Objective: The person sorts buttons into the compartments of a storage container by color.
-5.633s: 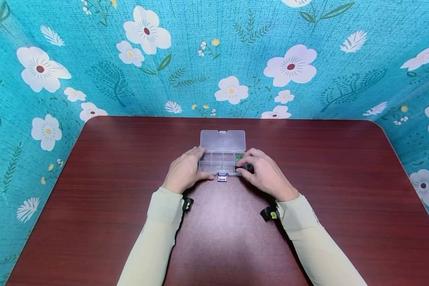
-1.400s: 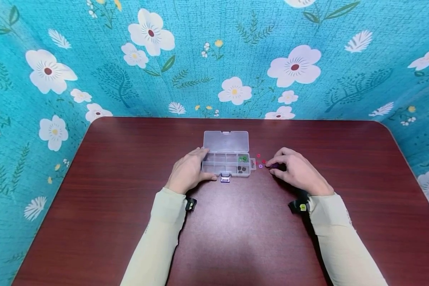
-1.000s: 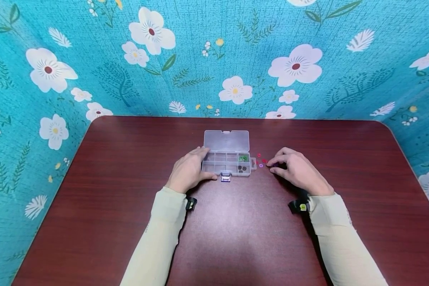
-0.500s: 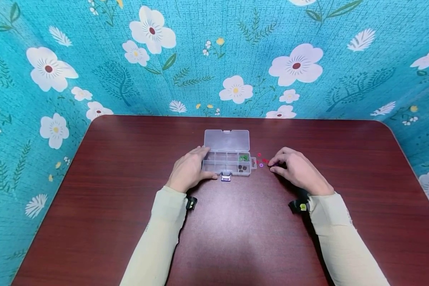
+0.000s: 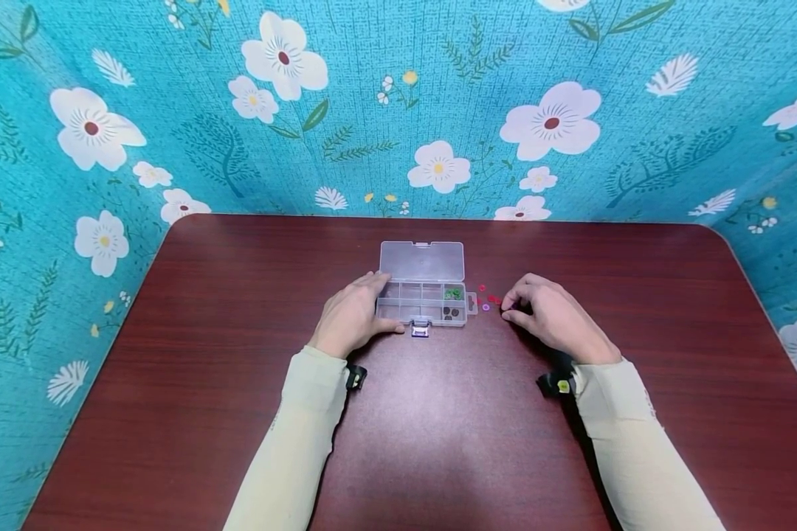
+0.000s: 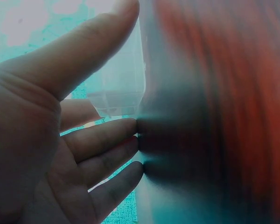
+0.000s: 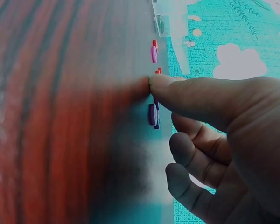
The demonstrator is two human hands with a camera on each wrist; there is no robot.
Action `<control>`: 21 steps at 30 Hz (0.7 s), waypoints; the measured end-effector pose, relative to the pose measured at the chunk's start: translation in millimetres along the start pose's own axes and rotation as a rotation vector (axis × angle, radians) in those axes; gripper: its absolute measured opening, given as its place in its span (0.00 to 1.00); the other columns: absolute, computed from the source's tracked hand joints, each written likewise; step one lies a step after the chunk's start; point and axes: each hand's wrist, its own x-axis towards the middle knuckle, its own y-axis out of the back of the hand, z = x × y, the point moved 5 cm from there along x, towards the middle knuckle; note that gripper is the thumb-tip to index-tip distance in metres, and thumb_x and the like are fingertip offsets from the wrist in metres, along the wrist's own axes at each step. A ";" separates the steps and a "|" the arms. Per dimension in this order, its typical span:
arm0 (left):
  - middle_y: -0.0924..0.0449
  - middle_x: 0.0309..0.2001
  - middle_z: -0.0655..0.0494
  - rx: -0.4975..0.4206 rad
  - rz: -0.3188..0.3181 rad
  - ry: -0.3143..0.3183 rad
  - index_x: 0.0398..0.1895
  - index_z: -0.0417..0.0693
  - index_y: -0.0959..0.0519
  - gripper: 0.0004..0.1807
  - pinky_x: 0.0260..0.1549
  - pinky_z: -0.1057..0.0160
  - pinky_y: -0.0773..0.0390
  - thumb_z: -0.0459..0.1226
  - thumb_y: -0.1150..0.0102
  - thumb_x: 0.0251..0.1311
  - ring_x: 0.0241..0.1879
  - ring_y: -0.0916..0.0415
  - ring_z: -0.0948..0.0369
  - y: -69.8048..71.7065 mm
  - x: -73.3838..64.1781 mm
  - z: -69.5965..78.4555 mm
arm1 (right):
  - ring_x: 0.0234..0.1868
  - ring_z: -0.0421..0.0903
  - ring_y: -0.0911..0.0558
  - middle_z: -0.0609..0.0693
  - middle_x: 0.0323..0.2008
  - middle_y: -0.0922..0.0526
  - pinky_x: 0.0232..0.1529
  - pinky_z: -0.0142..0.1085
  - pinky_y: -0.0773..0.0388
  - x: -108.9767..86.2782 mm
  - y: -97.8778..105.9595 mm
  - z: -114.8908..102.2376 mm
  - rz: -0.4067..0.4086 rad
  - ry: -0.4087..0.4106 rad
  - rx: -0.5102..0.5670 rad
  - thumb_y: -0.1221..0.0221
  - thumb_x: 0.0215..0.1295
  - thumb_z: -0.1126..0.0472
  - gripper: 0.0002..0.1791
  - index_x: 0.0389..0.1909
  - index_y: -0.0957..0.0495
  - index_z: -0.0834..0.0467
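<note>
Small round red plastic-looking buttons [image 5: 492, 299] lie between the nearer right hand [image 5: 548, 315] (grasp indeterminable) and the clear plastic compartment box [image 5: 421, 263], which the left hand [image 5: 350, 313] touches, fingers extended.

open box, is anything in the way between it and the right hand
Yes: several red buttons and a lilac button lie on the table between the box and the right hand; nothing taller shows there.
</note>
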 end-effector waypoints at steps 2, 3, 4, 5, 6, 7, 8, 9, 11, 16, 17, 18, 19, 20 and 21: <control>0.33 0.72 0.50 -0.001 -0.002 0.004 0.74 0.44 0.33 0.54 0.69 0.52 0.35 0.57 0.22 0.46 0.74 0.41 0.56 0.0 -0.2 0.1 | 0.36 0.43 0.24 0.46 0.38 0.22 0.37 0.39 0.26 -0.5 -0.8 0.1 -0.010 -0.008 -0.002 0.31 0.63 0.63 0.04 0.32 0.17 0.51; 0.33 0.72 0.50 -0.002 -0.002 0.004 0.74 0.44 0.33 0.54 0.69 0.52 0.35 0.57 0.22 0.46 0.74 0.41 0.56 0.0 -0.3 0.3 | 0.36 0.43 0.24 0.46 0.38 0.22 0.38 0.40 0.26 -1.1 -0.8 0.0 -0.014 -0.012 -0.001 0.31 0.63 0.63 0.04 0.32 0.17 0.51; 0.33 0.72 0.50 -0.003 -0.003 0.005 0.74 0.44 0.34 0.54 0.69 0.52 0.35 0.57 0.22 0.46 0.74 0.41 0.56 0.0 -0.4 0.5 | 0.36 0.44 0.24 0.46 0.38 0.22 0.38 0.40 0.26 -1.4 -0.9 -0.3 -0.018 -0.016 -0.001 0.31 0.63 0.63 0.04 0.33 0.17 0.51; 0.33 0.72 0.50 -0.004 -0.003 0.006 0.74 0.44 0.34 0.54 0.69 0.52 0.35 0.58 0.22 0.46 0.74 0.41 0.56 0.0 -0.5 0.6 | 0.36 0.44 0.24 0.46 0.39 0.22 0.38 0.40 0.25 -1.9 -1.1 -0.3 -0.023 -0.020 -0.001 0.31 0.63 0.62 0.04 0.33 0.17 0.51; 0.33 0.72 0.50 -0.004 -0.003 0.006 0.74 0.44 0.34 0.54 0.69 0.52 0.35 0.58 0.22 0.46 0.74 0.41 0.56 0.1 -0.7 0.8 | 0.36 0.44 0.24 0.46 0.39 0.22 0.38 0.40 0.26 -2.4 -1.0 -0.5 -0.025 -0.024 0.000 0.32 0.63 0.62 0.04 0.33 0.17 0.51; 0.33 0.72 0.50 -0.005 -0.002 0.007 0.74 0.44 0.34 0.54 0.69 0.51 0.34 0.58 0.22 0.46 0.74 0.41 0.56 0.0 -0.7 0.8 | 0.36 0.44 0.24 0.46 0.38 0.22 0.38 0.40 0.26 -2.5 -0.9 -0.6 -0.025 -0.025 -0.001 0.32 0.63 0.62 0.03 0.33 0.17 0.52; 0.33 0.72 0.50 -0.005 -0.002 0.006 0.74 0.44 0.34 0.54 0.69 0.51 0.34 0.58 0.22 0.46 0.74 0.40 0.56 -0.1 -0.7 0.8 | 0.36 0.44 0.25 0.46 0.38 0.22 0.38 0.40 0.26 -2.7 -0.6 -0.5 -0.024 -0.027 -0.001 0.32 0.63 0.62 0.03 0.33 0.17 0.52; 0.33 0.72 0.50 -0.005 -0.001 0.005 0.74 0.45 0.33 0.54 0.69 0.51 0.34 0.58 0.23 0.46 0.74 0.40 0.56 0.0 -0.7 0.9 | 0.36 0.44 0.25 0.46 0.38 0.22 0.38 0.40 0.26 -2.9 -0.1 -0.9 -0.023 -0.029 -0.001 0.32 0.63 0.62 0.03 0.33 0.17 0.52; 0.32 0.72 0.50 -0.005 0.000 0.001 0.74 0.45 0.33 0.54 0.69 0.52 0.34 0.58 0.23 0.46 0.74 0.40 0.56 0.2 -0.7 0.8 | 0.36 0.45 0.25 0.46 0.38 0.22 0.38 0.40 0.27 -2.8 0.3 -1.1 -0.018 -0.030 -0.003 0.32 0.63 0.62 0.03 0.33 0.17 0.52; 0.32 0.72 0.50 -0.002 0.010 -0.014 0.74 0.44 0.33 0.54 0.69 0.52 0.35 0.58 0.23 0.46 0.74 0.40 0.55 0.6 0.0 0.0 | 0.36 0.45 0.25 0.47 0.37 0.22 0.38 0.40 0.27 -1.9 0.7 -2.1 -0.001 -0.021 -0.009 0.32 0.62 0.63 0.04 0.32 0.17 0.52; 0.32 0.72 0.50 -0.001 0.012 -0.016 0.74 0.44 0.33 0.54 0.69 0.52 0.34 0.58 0.23 0.46 0.74 0.40 0.55 0.5 0.3 -0.3 | 0.36 0.45 0.25 0.47 0.37 0.22 0.38 0.40 0.27 -1.7 0.8 -2.6 0.001 -0.018 -0.011 0.32 0.62 0.63 0.04 0.32 0.17 0.52; 0.32 0.72 0.50 -0.001 0.014 -0.016 0.74 0.44 0.33 0.54 0.69 0.52 0.34 0.58 0.23 0.46 0.74 0.40 0.55 0.5 0.3 -0.5 | 0.36 0.45 0.25 0.47 0.37 0.22 0.39 0.40 0.27 -1.7 0.8 -3.0 0.003 -0.016 -0.012 0.32 0.62 0.63 0.04 0.32 0.18 0.52; 0.32 0.72 0.50 0.000 0.014 -0.016 0.74 0.44 0.33 0.54 0.69 0.52 0.34 0.58 0.23 0.45 0.74 0.40 0.55 0.3 0.4 -0.7 | 0.37 0.45 0.25 0.46 0.37 0.22 0.39 0.41 0.27 -1.6 1.0 -3.2 0.007 -0.014 -0.014 0.32 0.62 0.63 0.04 0.32 0.18 0.52; 0.32 0.72 0.50 0.001 0.015 -0.016 0.74 0.44 0.33 0.54 0.69 0.52 0.34 0.58 0.23 0.45 0.74 0.40 0.55 0.3 0.4 -0.8 | 0.37 0.44 0.25 0.46 0.37 0.22 0.39 0.41 0.27 -1.7 1.3 -3.5 0.012 -0.012 -0.016 0.32 0.62 0.63 0.04 0.32 0.18 0.52; 0.32 0.72 0.50 0.001 0.016 -0.015 0.74 0.44 0.33 0.54 0.68 0.52 0.34 0.58 0.23 0.45 0.74 0.40 0.55 0.1 0.4 -1.0 | 0.37 0.44 0.25 0.46 0.37 0.22 0.40 0.41 0.27 -1.7 1.7 -3.8 0.016 -0.008 -0.019 0.32 0.62 0.63 0.04 0.32 0.18 0.52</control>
